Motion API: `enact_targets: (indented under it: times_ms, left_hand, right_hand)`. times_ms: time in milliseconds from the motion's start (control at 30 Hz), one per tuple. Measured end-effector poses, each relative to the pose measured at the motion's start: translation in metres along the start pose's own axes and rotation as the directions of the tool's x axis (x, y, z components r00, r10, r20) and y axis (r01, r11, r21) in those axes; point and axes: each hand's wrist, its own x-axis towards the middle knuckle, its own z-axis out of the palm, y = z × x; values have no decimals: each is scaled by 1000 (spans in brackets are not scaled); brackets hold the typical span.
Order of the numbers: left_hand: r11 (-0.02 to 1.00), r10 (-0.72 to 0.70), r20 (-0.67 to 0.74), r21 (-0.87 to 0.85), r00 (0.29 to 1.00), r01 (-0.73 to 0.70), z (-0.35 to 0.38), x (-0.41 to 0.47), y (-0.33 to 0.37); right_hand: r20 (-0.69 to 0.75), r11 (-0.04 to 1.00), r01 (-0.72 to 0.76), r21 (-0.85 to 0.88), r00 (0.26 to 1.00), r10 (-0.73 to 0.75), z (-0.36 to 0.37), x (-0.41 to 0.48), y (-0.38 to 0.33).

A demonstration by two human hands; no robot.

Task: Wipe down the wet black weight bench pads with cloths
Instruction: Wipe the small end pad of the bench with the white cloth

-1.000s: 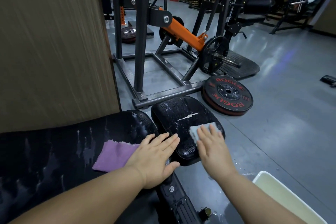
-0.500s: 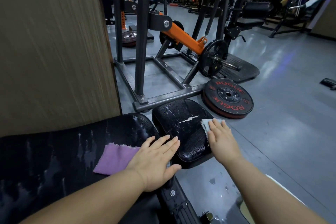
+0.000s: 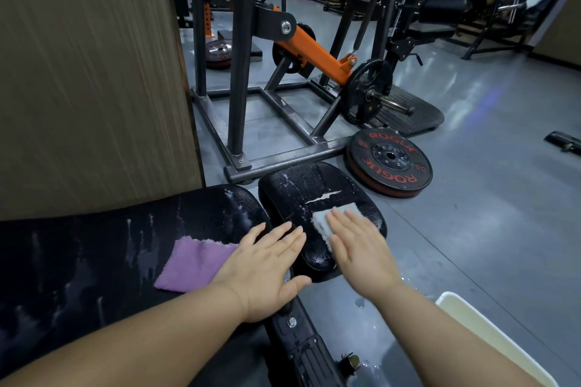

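The long black back pad runs across the lower left, streaked with water. Beyond it lies the small black seat pad, wet and torn near its middle. My left hand rests flat with straight fingers over the gap between the pads, its heel on a purple cloth lying on the back pad. My right hand presses flat on a grey cloth on the right half of the seat pad.
A brown wall panel stands at the left. A dark steel machine frame with an orange arm stands just past the seat pad. A black Rogue plate lies on the grey floor. A white tub rim shows at lower right.
My right hand slid the grey cloth out to the seat pad's right edge, then back left toward the middle. My left hand and the purple cloth stayed put.
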Motion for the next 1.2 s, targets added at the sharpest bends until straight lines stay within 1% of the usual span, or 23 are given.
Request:
enact_targets:
  times_ms: [67,133,200,233,300,400,500,600,667,767,867,933,1033,1067,1133,1200]
  left_hand:
    - [1000,-10,-11,7,1000,10,1,-1,0]
    - [1000,-22,-31,10,999,23,1,-1,-1]
    - [1000,-23,-41,-3,999,22,2,-2,-1]
    - [1000,-21,-42,-12,999,21,2,-2,-1]
    - [1000,-22,-50,-24,999,21,3,-1,-2]
    - [1000,-17,-63,-25,998,16,4,-1,-3]
    - [999,-16,-86,-43,996,13,5,-1,-3]
    - [999,-25,-84,-34,996,22,4,-1,-3]
    - [999,-28,-64,-25,998,26,4,-1,-2]
    - [999,-33,-48,-34,998,31,3,-2,-1]
    - [998,-33,-36,-47,999,32,3,-3,-2]
    - [998,-28,-37,-52,999,26,4,-2,-2]
    - [997,-26,-44,-73,999,22,6,0,-4]
    - [997,-23,-48,-75,999,19,7,0,-4]
    - [997,-13,-51,-75,999,9,9,0,-5]
    - [997,-10,-55,-78,998,6,10,0,-5]
  right_hand:
    - [17,997,-83,6,996,83,-5,15,17]
    - [67,985,-173,-12,983,174,-12,28,22]
    - [80,976,-204,-73,975,210,-13,33,17]
    - [63,977,-192,-95,978,199,-13,32,11]
    - [58,989,-110,-101,992,116,-12,23,-5]
    - [99,998,43,-43,994,-39,-5,12,-30]
    - [140,993,114,-32,984,-109,-7,10,-40]
    - [204,994,106,-36,974,-97,-13,20,-29]
    - [209,997,43,-62,977,-29,-14,32,-14]
    - [185,992,-81,-101,978,98,-15,49,6]
    - [143,983,-120,-137,980,140,-13,55,5]
    - [144,984,-86,-155,984,109,-12,48,-8]
    - [169,991,75,-114,984,-55,-8,30,-31]
    - [169,991,101,-84,982,-86,-7,26,-35]
    - [152,993,115,-42,982,-107,-9,22,-38]
    - [163,992,123,-38,980,-115,-10,24,-32]
